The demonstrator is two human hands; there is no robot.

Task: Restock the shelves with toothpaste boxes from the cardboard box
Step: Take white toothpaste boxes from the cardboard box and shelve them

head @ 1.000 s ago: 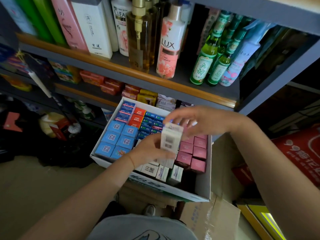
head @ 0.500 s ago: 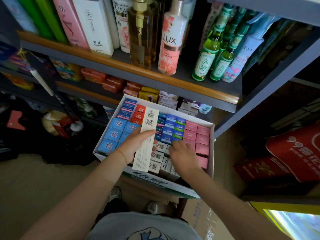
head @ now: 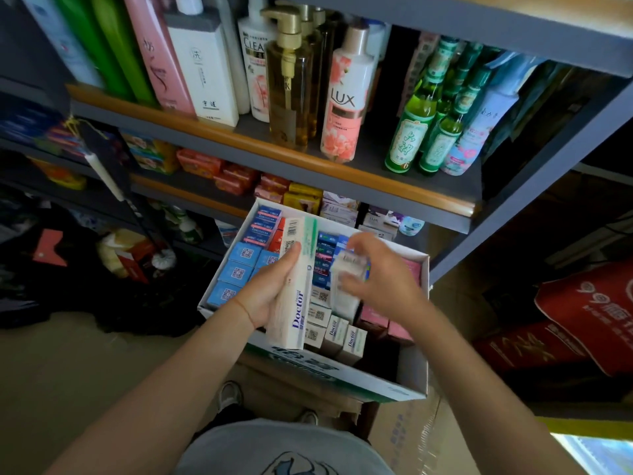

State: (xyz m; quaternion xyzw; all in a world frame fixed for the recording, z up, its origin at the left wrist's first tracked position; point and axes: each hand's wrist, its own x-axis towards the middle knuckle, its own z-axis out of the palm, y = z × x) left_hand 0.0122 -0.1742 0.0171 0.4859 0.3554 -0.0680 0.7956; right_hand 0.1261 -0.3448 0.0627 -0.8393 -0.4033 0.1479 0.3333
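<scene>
Above the open cardboard box (head: 416,371), in front of the shelves (head: 274,150): two hands, each with one item.

Left hand (head: 265,291): fingers curled round a long white "Doctor" toothpaste box (head: 294,286), held lengthwise, barcode end pointing toward the shelving.

Right hand (head: 380,281): fingers closed on a second white box (head: 347,286), blurred by motion, lifted partly clear of the row below; print unreadable.

Cardboard box contents: upright packs, ends showing. Blue boxes (head: 239,269) at left, pink boxes (head: 394,323) at right, more white "Doctor" packs (head: 337,334) along the near edge.

Shelving: shampoo bottles (head: 344,97) and green glass bottles (head: 409,132) on the upper tier; soap cartons (head: 236,176) on the tier just behind the cardboard box.

Step in hand, judged: gathering white packs before shelving. Handling advice: draw the second pack straight up so neighbours stay seated; stack it flush against the one in the left hand, labels aligned; grip the long faces, not the end flaps; keep both clear of the upper shelf lip when moving to the shelf.
</scene>
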